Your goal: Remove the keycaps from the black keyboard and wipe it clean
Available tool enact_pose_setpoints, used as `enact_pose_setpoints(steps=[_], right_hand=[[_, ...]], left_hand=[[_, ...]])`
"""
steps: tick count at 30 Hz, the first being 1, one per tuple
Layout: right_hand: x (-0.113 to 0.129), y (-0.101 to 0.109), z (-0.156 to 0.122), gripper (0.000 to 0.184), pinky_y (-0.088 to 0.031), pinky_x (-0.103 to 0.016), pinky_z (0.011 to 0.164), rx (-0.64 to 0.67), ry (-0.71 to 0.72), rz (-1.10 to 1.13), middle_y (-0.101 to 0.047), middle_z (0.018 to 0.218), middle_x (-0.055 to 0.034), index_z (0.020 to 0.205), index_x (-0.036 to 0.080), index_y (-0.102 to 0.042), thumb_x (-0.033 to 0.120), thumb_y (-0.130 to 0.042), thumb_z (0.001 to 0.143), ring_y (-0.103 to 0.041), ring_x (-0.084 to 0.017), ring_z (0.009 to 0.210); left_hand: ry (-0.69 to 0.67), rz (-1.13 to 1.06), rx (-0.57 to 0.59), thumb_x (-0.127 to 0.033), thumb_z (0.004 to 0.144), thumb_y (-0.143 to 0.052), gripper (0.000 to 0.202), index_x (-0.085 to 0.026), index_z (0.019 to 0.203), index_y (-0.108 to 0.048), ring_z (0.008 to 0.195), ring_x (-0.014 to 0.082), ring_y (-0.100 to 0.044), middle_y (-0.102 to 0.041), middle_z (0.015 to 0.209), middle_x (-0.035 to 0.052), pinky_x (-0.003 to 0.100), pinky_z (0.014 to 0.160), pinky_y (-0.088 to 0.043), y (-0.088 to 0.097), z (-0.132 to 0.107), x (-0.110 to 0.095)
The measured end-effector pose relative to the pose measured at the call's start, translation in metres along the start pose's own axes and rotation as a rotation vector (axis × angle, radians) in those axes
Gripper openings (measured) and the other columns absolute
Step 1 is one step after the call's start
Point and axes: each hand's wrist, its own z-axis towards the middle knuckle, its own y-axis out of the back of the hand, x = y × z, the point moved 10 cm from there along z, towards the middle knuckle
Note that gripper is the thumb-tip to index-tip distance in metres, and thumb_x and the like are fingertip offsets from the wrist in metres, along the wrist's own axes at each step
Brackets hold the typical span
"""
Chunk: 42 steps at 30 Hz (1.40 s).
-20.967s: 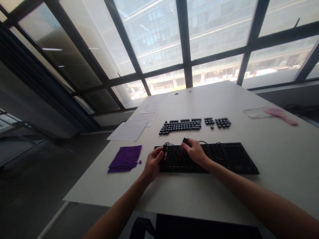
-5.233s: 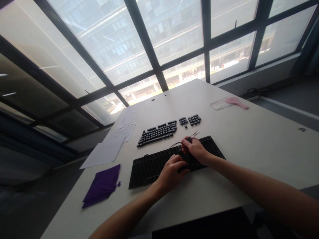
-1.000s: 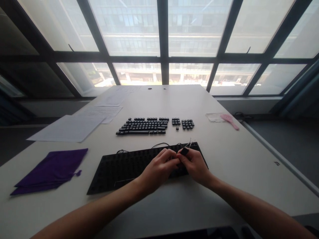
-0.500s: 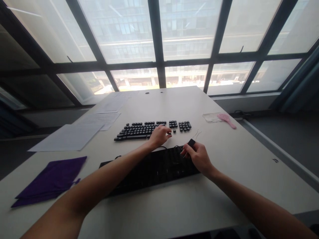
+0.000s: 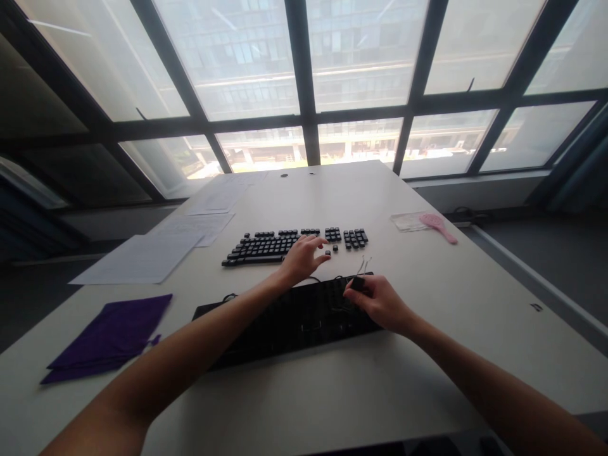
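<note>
My left hand [image 5: 304,258] is over the right part of the laid-out black keycaps [image 5: 266,246], thumb and fingers apart and nothing held between them. Just beyond its fingertips a single keycap [image 5: 327,253] lies on the table, and a second loose keycap [image 5: 335,247] is close by. In my right hand [image 5: 379,299] is a keycap puller [image 5: 358,283] with a black handle, its thin wires pointing up and away. That hand is above the right end of the black keyboard base [image 5: 294,323], which is partly covered by my left forearm.
A folded purple cloth bag [image 5: 109,332] lies at the left, with white paper sheets [image 5: 137,259] behind it. Toward the right edge of the table are a pink hairbrush [image 5: 437,227] and a whitish packet [image 5: 406,221]. Windows stand beyond the table.
My left fingers have spread and let go of a keycap, which now lies on the table. The right hand has lowered slightly and turned the puller, so its wires point more upright.
</note>
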Motion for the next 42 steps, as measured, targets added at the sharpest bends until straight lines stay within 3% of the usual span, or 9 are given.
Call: enact_pose_setpoints(steps=[4, 7, 10, 15, 22, 25, 32, 37, 42], right_hand=[[0.003, -0.021, -0.008, 0.008, -0.045, -0.026, 0.064, 0.111, 0.014, 0.006, -0.065, 0.076, -0.0009, 0.086, 0.017, -0.068, 0.025, -0.066, 0.084, -0.057, -0.016, 0.070], [0.002, -0.032, -0.013, 0.009, -0.045, -0.026, 0.064, 0.182, 0.011, -0.005, -0.064, 0.073, -0.0006, 0.081, 0.016, -0.067, 0.024, -0.066, 0.085, -0.056, -0.015, 0.069], [0.007, -0.039, -0.016, 0.008, -0.044, -0.026, 0.063, 0.235, 0.048, -0.052, -0.065, 0.073, -0.0009, 0.081, 0.017, -0.069, 0.023, -0.067, 0.086, -0.057, -0.015, 0.068], [0.021, -0.028, -0.016, 0.005, -0.047, -0.028, 0.071, 0.142, 0.179, -0.092, -0.068, 0.081, -0.0030, 0.084, 0.017, -0.072, 0.020, -0.068, 0.085, -0.060, -0.017, 0.076], [0.003, -0.042, -0.017, 0.007, -0.047, -0.028, 0.068, 0.271, 0.066, -0.140, -0.068, 0.080, -0.0024, 0.085, 0.017, -0.071, 0.022, -0.067, 0.087, -0.060, -0.017, 0.074], [0.012, -0.049, -0.023, 0.008, -0.046, -0.028, 0.070, 0.325, 0.151, -0.252, -0.066, 0.084, -0.0033, 0.081, 0.018, -0.070, 0.021, -0.066, 0.088, -0.060, -0.017, 0.076], [0.024, -0.047, -0.030, 0.014, -0.044, -0.029, 0.070, 0.272, 0.323, -0.404, -0.064, 0.080, -0.0046, 0.081, 0.017, -0.069, 0.018, -0.060, 0.091, -0.058, -0.017, 0.074], [0.007, -0.038, -0.021, 0.014, -0.042, -0.026, 0.061, 0.181, 0.162, -0.242, -0.066, 0.071, -0.0020, 0.074, 0.016, -0.065, 0.019, -0.063, 0.088, -0.056, -0.015, 0.065], [-0.001, -0.035, -0.018, 0.014, -0.043, -0.026, 0.060, 0.142, 0.060, -0.172, -0.068, 0.071, -0.0025, 0.074, 0.015, -0.069, 0.022, -0.065, 0.086, -0.058, -0.016, 0.065]], left_hand=[[0.005, -0.139, 0.026, -0.016, 0.093, -0.054, 0.018, -0.020, 0.107, -0.066, 0.095, 0.0211, -0.061, -0.068, 0.099, 0.0054, 0.035, 0.088, -0.048, 0.012, -0.054, -0.046], [-0.002, -0.243, 0.126, -0.013, 0.092, -0.052, 0.017, -0.020, 0.101, -0.065, 0.090, 0.0194, -0.060, -0.065, 0.094, 0.0054, 0.032, 0.082, -0.049, -0.002, -0.091, -0.071], [-0.010, -0.315, 0.169, -0.013, 0.091, -0.054, 0.013, -0.019, 0.094, -0.066, 0.089, 0.0185, -0.058, -0.062, 0.096, 0.0059, 0.030, 0.080, -0.049, -0.015, -0.107, -0.077], [-0.011, -0.340, 0.170, -0.012, 0.091, -0.054, 0.015, -0.019, 0.098, -0.065, 0.093, 0.0185, -0.057, -0.061, 0.099, 0.0058, 0.030, 0.085, -0.048, -0.019, -0.107, -0.072], [-0.027, -0.322, 0.182, -0.012, 0.091, -0.054, 0.014, -0.019, 0.097, -0.065, 0.094, 0.0190, -0.057, -0.060, 0.100, 0.0063, 0.030, 0.084, -0.048, -0.020, -0.108, -0.075], [-0.030, -0.313, 0.178, -0.012, 0.091, -0.054, 0.016, -0.018, 0.099, -0.065, 0.096, 0.0199, -0.056, -0.060, 0.100, 0.0068, 0.031, 0.085, -0.048, -0.020, -0.108, -0.075], [-0.081, -0.244, 0.214, -0.008, 0.077, -0.062, 0.028, -0.019, 0.102, -0.063, 0.094, 0.0210, -0.053, -0.063, 0.099, 0.0041, 0.035, 0.087, -0.043, -0.010, -0.110, -0.089], [-0.071, -0.195, 0.291, -0.039, 0.075, -0.079, 0.029, -0.019, 0.087, -0.063, 0.090, 0.0217, -0.055, -0.064, 0.090, 0.0023, 0.033, 0.080, -0.040, -0.019, -0.109, -0.087], [-0.069, -0.224, 0.288, -0.039, 0.077, -0.079, 0.023, -0.020, 0.085, -0.067, 0.089, 0.0199, -0.057, -0.065, 0.086, 0.0008, 0.032, 0.082, -0.039, -0.024, -0.107, -0.082]])
